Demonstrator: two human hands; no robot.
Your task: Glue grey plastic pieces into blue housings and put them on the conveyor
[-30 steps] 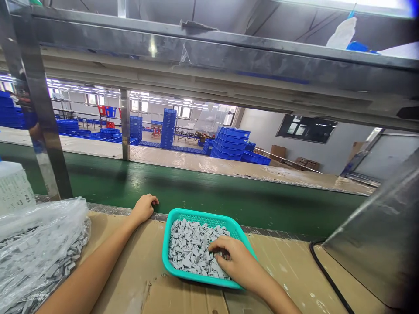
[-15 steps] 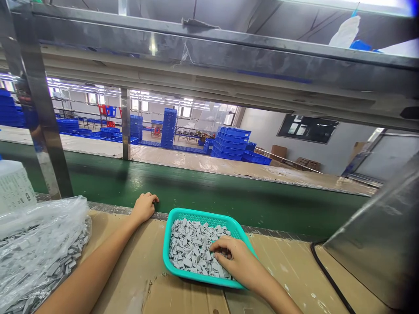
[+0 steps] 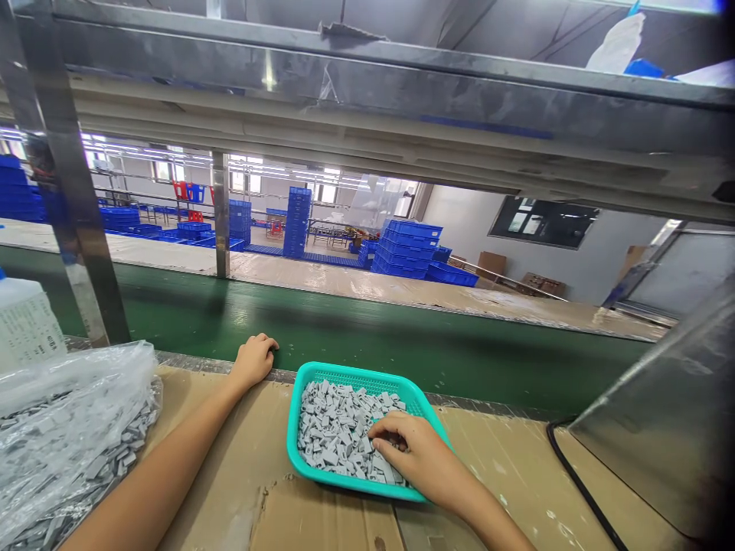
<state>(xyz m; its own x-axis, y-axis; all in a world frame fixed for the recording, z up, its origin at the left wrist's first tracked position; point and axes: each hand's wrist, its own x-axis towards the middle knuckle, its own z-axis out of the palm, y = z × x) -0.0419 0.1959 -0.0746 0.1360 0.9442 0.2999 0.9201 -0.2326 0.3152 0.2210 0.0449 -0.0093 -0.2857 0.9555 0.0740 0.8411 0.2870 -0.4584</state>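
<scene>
A teal plastic basket (image 3: 294,428) full of small grey parts (image 3: 333,428) stands on the cardboard-covered bench (image 3: 212,467). Over the basket's right side is my right hand (image 3: 416,451), its thumb and fingers curled close to the parts; whether anything is between the fingertips is hidden. My left hand (image 3: 256,360) rests at the bench's far edge, beside the green belt, with its fingers bent and their tips partly hidden. At the left lies a clear plastic bag (image 3: 86,413) holding many more grey parts.
A green conveyor belt (image 3: 344,337) runs beyond the bench. Behind the bag stand a white bottle (image 3: 28,321) and a metal post (image 3: 86,229). A metal shelf beam (image 3: 367,84) crosses overhead. A black cable (image 3: 579,490) and a metal panel (image 3: 671,413) are at the right.
</scene>
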